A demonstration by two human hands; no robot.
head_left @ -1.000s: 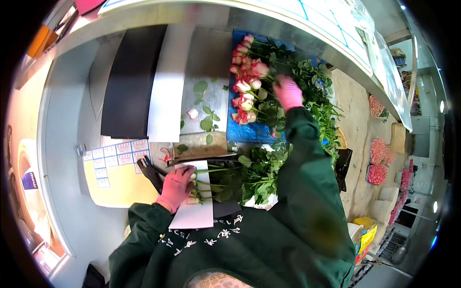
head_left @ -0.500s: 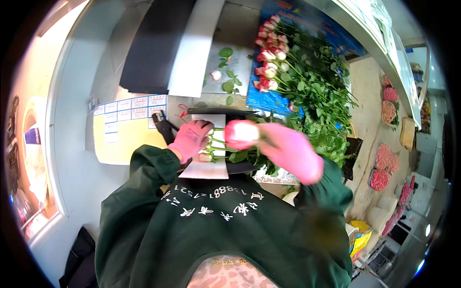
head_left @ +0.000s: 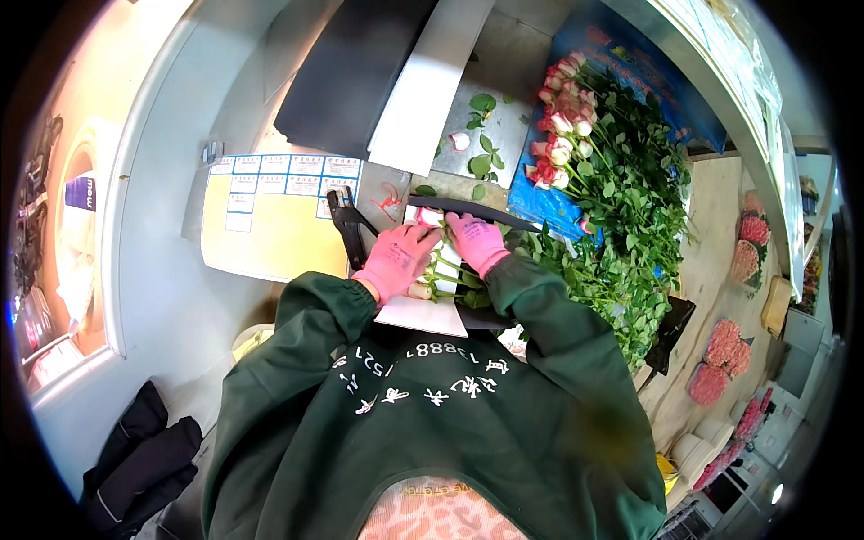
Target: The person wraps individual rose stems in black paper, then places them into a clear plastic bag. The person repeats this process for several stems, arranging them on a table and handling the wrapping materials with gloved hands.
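Note:
My left hand (head_left: pixel 397 262), in a pink glove, curls over rose heads lying on a white sheet (head_left: pixel 420 317), its fingertips against them. My right hand (head_left: pixel 475 241), also pink-gloved, has its fingers bent around a white rose with red edges (head_left: pixel 430 217), at the sheet's far end. The two hands almost meet. A paler rose head (head_left: pixel 419 291) lies below my left hand, and green stems (head_left: pixel 454 266) run to the right beneath my right hand. My left palm hides some of the heads. Dark wrapping (head_left: pixel 486 319) shows beside the white sheet.
A large heap of red-and-white roses (head_left: pixel 562 117) with leafy stems lies on blue sheeting at right. Black sheets (head_left: pixel 355 72) and a white board (head_left: pixel 427 90) lie at the back. Left are a black stapler-like tool (head_left: pixel 349 225) and a yellow sheet with labels (head_left: pixel 261 243).
My right hand has moved left and down onto the white sheet with the rose, bringing it beside the other heads. My left hand stays over the heads. The view has shifted.

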